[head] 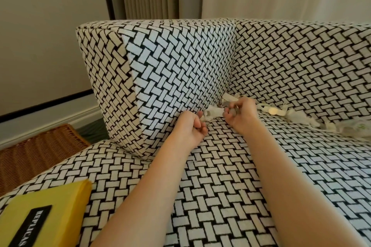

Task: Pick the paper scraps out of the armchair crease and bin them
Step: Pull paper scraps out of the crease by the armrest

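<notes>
Woven-print armchair (220, 186) seat, rear crease (321, 124): R hand (241, 113) gripped wad of scraps (230, 108) w/ curled fingers, L hand (191, 125) curled just beside white scrap (213, 112) (hold unclear), remaining scraps (297, 117) strung rightward along crease, nearer R hand.

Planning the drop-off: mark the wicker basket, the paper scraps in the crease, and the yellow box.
wicker basket (40, 146): head view, its woven surface.
paper scraps (296, 117): head view, one crumpled white scrap.
yellow box (60, 202): head view, its top face.
</notes>
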Demonstrator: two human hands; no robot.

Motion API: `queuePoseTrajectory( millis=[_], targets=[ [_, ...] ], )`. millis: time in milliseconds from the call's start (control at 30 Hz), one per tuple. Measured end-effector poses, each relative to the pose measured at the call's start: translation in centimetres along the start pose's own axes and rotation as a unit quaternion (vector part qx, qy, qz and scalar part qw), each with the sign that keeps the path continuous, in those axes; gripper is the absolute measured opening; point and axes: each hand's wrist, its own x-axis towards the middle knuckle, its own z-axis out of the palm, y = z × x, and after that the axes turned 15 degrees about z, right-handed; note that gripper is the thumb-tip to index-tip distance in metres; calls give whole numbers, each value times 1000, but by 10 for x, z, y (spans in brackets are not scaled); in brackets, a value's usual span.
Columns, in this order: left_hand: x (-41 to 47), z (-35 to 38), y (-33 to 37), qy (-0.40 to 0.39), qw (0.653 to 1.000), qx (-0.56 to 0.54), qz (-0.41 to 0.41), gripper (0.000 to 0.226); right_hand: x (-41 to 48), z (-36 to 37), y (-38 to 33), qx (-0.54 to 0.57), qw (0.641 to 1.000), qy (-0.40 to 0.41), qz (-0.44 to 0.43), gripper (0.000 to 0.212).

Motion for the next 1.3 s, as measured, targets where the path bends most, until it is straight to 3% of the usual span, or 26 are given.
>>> queuePoseTrajectory(
  millis=[67,167,233,333,367,500,567,667,733,900,967,1033,1133,1300],
  targets=[
    [-1,0,0,-6,1000,2,8,40,1,-1,0,-20,999,-29,31,18],
    [-2,-1,0,-24,999,18,18,40,3,6,5,-185,982,-22,15,28],
    [-3,-1,0,-29,999,33,23,40,0,14,13,-353,932,58,-56,24],
    [-1,-2,-2,-33,998,40,26,41,7,20,25,-553,797,128,-206,17],
    [0,-3,-2,-35,998,39,27,41,11,21,27,-584,767,139,-225,19],
    [1,-3,-2,-40,998,43,25,44,13,23,30,-652,697,198,-222,24],
    [2,-4,-2,-39,998,41,23,44,12,23,29,-667,682,189,-235,21],
    [3,-4,-3,-41,998,36,15,45,13,19,25,-643,714,140,-238,10],
    [3,-5,-3,-43,999,29,13,45,10,16,20,-611,751,106,-225,22],
    [3,-6,-3,-38,999,0,4,47,-2,4,11,-398,915,11,-69,33],
    [2,-7,-4,-33,999,-16,0,48,-6,2,12,-388,921,6,-37,34],
    [0,-9,-4,-29,999,-38,-2,48,-8,0,14,-429,903,23,-33,32],
    [-6,-16,-5,-25,997,-72,-1,46,-13,-1,15,-448,892,49,-15,17],
    [-22,-21,-3,-26,999,-21,32,22,-27,-2,18,-359,932,-28,36,8]
  ],
)
